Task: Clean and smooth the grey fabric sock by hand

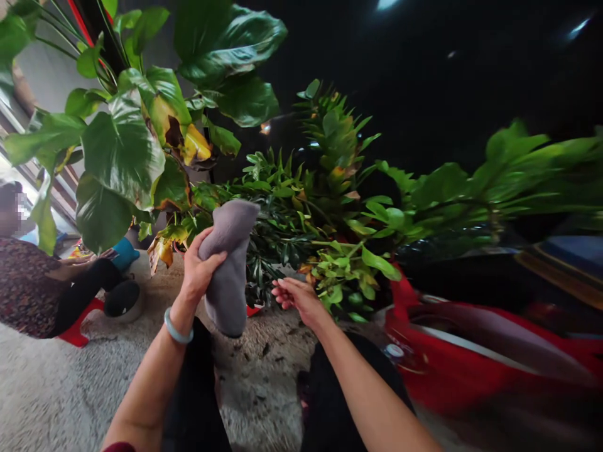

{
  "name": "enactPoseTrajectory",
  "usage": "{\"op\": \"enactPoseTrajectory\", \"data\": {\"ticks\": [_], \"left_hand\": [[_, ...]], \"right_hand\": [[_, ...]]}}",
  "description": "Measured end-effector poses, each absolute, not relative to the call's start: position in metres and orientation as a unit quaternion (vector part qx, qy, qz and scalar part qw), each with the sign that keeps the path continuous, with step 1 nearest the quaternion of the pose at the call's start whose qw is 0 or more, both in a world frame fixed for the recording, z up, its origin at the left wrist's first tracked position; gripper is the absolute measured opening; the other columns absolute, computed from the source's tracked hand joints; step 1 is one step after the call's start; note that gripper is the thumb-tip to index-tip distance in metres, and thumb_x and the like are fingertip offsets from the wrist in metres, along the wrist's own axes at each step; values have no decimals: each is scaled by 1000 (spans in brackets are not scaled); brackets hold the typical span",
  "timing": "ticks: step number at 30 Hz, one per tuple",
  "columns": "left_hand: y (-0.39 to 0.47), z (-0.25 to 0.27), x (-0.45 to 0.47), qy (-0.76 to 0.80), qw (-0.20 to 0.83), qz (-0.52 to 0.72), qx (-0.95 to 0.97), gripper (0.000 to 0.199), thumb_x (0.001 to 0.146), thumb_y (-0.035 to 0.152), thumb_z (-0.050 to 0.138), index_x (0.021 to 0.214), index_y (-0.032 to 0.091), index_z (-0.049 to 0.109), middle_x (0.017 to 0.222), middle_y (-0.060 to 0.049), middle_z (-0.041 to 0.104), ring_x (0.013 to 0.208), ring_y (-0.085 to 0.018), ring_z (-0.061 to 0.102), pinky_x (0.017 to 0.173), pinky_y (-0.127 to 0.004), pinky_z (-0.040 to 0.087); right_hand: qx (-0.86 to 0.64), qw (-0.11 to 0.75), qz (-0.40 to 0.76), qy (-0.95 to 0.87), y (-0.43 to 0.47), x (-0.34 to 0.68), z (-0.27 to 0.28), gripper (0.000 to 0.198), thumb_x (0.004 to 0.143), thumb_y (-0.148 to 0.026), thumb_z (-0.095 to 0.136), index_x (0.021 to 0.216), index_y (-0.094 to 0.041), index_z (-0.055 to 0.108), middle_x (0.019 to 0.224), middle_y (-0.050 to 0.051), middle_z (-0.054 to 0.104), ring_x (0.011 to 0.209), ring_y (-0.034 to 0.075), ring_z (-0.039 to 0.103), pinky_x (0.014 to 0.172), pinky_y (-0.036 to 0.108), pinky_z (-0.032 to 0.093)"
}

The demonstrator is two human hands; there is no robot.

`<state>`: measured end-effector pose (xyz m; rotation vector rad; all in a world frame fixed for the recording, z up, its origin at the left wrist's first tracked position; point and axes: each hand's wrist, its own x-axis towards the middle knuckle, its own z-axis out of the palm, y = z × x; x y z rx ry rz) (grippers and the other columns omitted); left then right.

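Note:
A soft grey sock (228, 270) stands roughly upright in front of me, its top bent over to the right. My left hand (200, 263) is closed around its left side, the thumb lying across the front; a pale bangle (178, 326) circles that wrist. My right hand (299, 298) hovers to the right of the sock, apart from it. Its fingers are curled in together and I see nothing between them. Both hands are above my dark-trousered knees.
Large-leaved plants (125, 144) and low greenery (282, 194) rise just beyond my hands. A red container (438, 351), blurred, stands at right. On the left a person (28, 285) sits on a red stool (78, 329) by a dark bucket (122, 301). The concrete floor (70, 389) lies below.

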<state>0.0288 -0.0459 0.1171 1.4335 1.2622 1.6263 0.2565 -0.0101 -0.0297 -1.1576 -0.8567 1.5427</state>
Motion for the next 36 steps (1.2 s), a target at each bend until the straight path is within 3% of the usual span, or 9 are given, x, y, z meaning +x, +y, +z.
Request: {"op": "enactPoseTrajectory", "data": {"ticks": [4,7,10,15,19,24,27,32,36], "left_hand": [[-13,106,56,495,298,569,585,59,63,15,75,122,20,70,120,-5,71,111,-25,65,104,-38,49],[-28,79,65,512,365,461,627,60,61,11,74,120,19,72,114,-5,73,102,-26,67,98,-40,52],[-54,82,65,441,431,377,691,57,61,14,79,118,21,74,115,-5,73,106,-28,67,99,-39,51],[-37,127,77,381,359,491,696,59,69,19,77,128,22,69,131,-4,68,123,-28,61,111,-38,43],[-13,108,82,457,239,514,685,60,71,12,70,130,18,66,135,-9,67,126,-29,60,115,-42,40],[-48,66,57,463,330,350,745,61,65,6,72,125,20,70,127,-7,71,118,-29,65,109,-44,47],[-59,86,49,428,345,397,735,58,68,11,74,126,21,70,130,-6,70,120,-27,64,111,-40,45],[-37,114,56,445,224,535,682,56,75,17,69,130,20,66,135,-7,67,127,-25,60,114,-37,41],[-50,72,50,491,267,462,688,57,67,10,68,122,20,71,130,-8,70,125,-29,62,114,-42,41]], "right_hand": [[-479,495,634,-352,-10,253,-33,12,76,-27,72,77,-15,71,63,6,71,46,12,60,38,18,40],[-508,494,619,-339,-9,254,-37,9,77,-24,69,71,-18,67,60,5,69,45,13,58,37,20,38],[-524,503,605,-327,-9,258,-40,11,77,-18,65,66,-21,62,56,2,66,46,14,57,38,21,39],[-502,504,614,-343,-14,258,-32,6,78,-22,67,73,-18,66,62,4,70,48,12,58,38,18,38],[-491,494,634,-336,-14,256,-26,12,79,-27,69,80,-15,69,64,5,71,46,11,59,38,17,39],[-529,476,626,-318,-7,257,-32,17,79,-20,63,63,-17,63,50,3,64,39,12,57,32,17,35],[-528,479,625,-319,-7,256,-33,17,79,-20,64,62,-17,62,49,3,64,39,11,56,32,16,35],[-490,493,634,-341,-10,255,-28,12,77,-27,69,78,-15,70,62,4,71,44,10,58,36,16,37],[-486,499,628,-346,-9,256,-32,15,74,-30,72,71,-16,68,59,4,70,44,12,59,35,17,38]]}}
